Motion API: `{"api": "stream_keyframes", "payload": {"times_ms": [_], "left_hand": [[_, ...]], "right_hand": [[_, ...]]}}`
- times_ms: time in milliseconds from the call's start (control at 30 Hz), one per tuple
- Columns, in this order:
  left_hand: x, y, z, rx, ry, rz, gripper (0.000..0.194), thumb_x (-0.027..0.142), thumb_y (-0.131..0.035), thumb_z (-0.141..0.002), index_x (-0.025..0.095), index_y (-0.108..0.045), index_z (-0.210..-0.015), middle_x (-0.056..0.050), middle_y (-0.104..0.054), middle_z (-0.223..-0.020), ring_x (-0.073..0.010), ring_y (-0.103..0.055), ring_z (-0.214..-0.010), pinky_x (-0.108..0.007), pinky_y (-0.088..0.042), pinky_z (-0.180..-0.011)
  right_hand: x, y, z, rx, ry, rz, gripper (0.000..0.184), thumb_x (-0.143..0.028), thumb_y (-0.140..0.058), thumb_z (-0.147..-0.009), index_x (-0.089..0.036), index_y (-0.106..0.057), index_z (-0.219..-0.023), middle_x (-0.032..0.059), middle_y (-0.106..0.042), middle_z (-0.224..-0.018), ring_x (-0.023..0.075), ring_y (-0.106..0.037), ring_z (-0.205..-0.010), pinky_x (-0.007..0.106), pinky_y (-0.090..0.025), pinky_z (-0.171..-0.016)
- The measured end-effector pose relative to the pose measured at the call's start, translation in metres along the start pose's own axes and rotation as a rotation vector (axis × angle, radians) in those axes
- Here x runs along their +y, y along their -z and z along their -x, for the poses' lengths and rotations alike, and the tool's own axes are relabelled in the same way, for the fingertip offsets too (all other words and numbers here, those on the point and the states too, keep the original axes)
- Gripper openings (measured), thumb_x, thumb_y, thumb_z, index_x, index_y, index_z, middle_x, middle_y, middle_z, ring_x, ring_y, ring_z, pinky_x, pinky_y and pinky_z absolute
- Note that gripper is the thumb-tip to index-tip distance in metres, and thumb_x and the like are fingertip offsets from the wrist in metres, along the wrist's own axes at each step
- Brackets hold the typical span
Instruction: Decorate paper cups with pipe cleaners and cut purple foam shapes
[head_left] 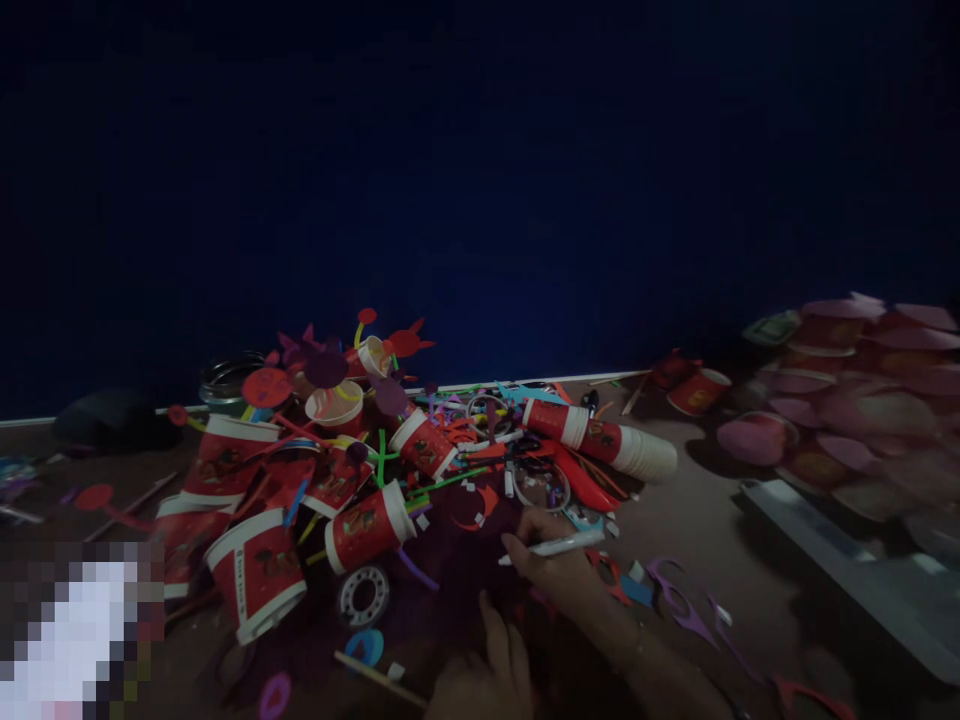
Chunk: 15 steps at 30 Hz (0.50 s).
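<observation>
From here I see the right hand (pixel 551 570) pinching a white pen (pixel 571 543), can't tell whether the cut-off left hand (pixel 482 682) grips anything, and spot red cups (pixel 606 442) nested together.

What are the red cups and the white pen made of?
Red cups: probably paper or card, smooth-looking, with printed pictures and pale rims.
White pen: likely hard plastic, since its barrel looks smooth, straight and stiff, but the dim picture can't prove it.
</observation>
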<state>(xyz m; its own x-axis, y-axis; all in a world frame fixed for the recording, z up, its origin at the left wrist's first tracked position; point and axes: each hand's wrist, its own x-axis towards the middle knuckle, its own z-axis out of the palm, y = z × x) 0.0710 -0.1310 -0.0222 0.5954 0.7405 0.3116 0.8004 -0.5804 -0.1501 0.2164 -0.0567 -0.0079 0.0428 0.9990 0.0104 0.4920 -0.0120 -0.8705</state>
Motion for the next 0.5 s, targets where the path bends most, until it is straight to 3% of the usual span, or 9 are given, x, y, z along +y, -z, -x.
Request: {"api": "stream_keyframes", "payload": {"times_ms": [133, 500], "left_hand": [[0.0004, -0.0048, 0.0015, 0.013, -0.008, -0.004, 0.027, 0.034, -0.060, -0.077, 0.014, -0.067, -0.092, -0.016, -0.069, -0.102, -0.0102, -0.056, -0.037, -0.020, -0.043, -0.035], [0.0022, -0.0028, 0.0023, -0.051, -0.019, -0.013, 0.030, 0.032, -0.057, -0.078, 0.011, -0.065, -0.097, -0.023, -0.066, -0.103, -0.0121, -0.057, -0.041, -0.023, -0.041, -0.038]], "right_hand": [[0.0006, -0.0031, 0.0003, -0.030, -0.041, 0.010, 0.023, -0.026, -0.052, -0.068, -0.023, -0.036, -0.052, -0.0075, -0.038, -0.042, 0.0088, -0.035, -0.040, 0.021, -0.026, -0.039], [0.0037, -0.0039, 0.0013, -0.065, -0.083, -0.030, 0.022, -0.026, -0.052, -0.070, -0.022, -0.038, -0.054, -0.0075, -0.041, -0.040, 0.0084, -0.037, -0.038, 0.019, -0.026, -0.037]]}}
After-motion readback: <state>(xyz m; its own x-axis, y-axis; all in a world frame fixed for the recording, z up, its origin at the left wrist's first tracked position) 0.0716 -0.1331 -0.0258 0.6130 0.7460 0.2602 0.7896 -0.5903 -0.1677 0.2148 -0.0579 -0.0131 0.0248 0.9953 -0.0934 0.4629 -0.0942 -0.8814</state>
